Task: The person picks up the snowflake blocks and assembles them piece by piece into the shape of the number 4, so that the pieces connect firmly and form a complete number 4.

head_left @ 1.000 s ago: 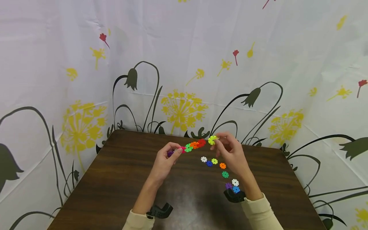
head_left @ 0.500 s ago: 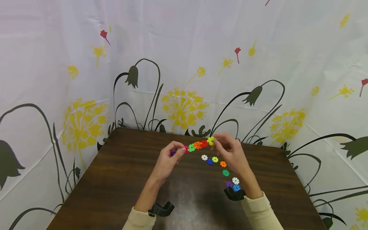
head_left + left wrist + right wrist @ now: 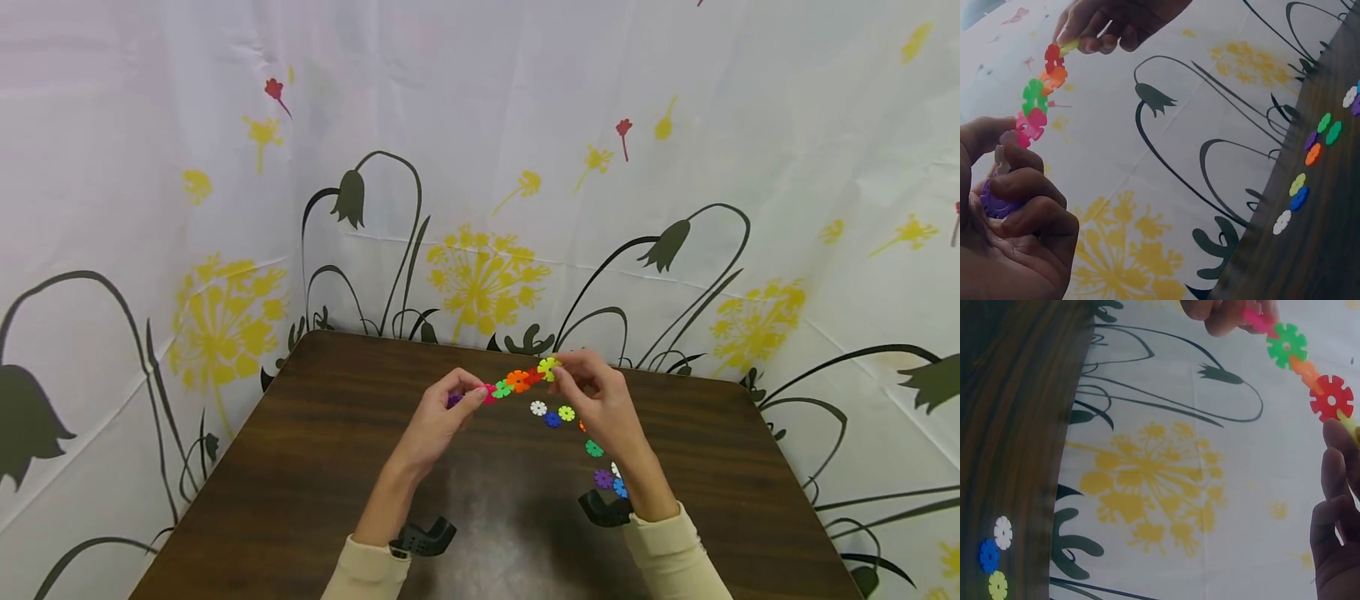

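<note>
Between the two hands a chain of notched plastic discs is held up over the table. My left hand (image 3: 438,421) pinches it near the pink disc (image 3: 1032,125), and a purple disc (image 3: 999,201) shows beneath the curled fingers. From there the chain runs through a green disc (image 3: 1035,95), an orange disc (image 3: 517,381) and a red disc (image 3: 1331,399). At the right end, my right hand (image 3: 606,400) pinches a yellow disc (image 3: 547,369), its edge meeting the red one at crossed angles. Fingers partly cover the yellow disc.
Loose discs lie on the dark wooden table (image 3: 315,467): white (image 3: 538,407), blue (image 3: 552,419), yellow (image 3: 567,412), green (image 3: 594,448) and purple (image 3: 603,479), others partly behind the right wrist. A flower-printed curtain (image 3: 465,100) hangs behind the table.
The yellow disc was apart from the chain a second ago; the right hand has brought it left against the red disc. The left hand has shifted slightly right, still holding the chain.
</note>
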A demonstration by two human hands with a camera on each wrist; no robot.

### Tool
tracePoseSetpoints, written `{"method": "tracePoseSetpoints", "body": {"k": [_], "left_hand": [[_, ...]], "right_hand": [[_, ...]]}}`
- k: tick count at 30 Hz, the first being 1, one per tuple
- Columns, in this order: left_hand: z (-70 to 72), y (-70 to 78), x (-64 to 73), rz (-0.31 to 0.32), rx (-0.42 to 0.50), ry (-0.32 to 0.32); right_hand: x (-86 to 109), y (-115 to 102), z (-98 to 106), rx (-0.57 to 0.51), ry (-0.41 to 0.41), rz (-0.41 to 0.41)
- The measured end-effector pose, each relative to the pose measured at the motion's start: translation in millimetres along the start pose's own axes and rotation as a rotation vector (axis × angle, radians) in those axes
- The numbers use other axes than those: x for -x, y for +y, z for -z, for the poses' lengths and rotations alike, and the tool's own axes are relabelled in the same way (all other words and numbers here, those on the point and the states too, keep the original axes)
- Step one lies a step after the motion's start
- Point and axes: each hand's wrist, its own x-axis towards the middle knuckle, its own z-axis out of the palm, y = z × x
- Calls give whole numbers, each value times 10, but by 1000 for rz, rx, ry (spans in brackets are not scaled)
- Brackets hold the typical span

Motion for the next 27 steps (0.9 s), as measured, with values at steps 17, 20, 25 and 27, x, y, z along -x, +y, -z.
{"method": "tracePoseSetpoints", "body": {"k": [17, 20, 25, 27], "left_hand": [[-99, 115, 35, 84, 311, -60], [-96, 138, 53, 78, 333, -78], [-116, 181, 59, 62, 332, -104], [-130, 198, 55, 49, 308, -102]], "right_hand": [[104, 584, -11, -101, -111, -267], [199, 845, -86, 40, -231, -398], [330, 1216, -252, 280, -353, -549], [362, 1311, -300, 372, -370, -592]]}}
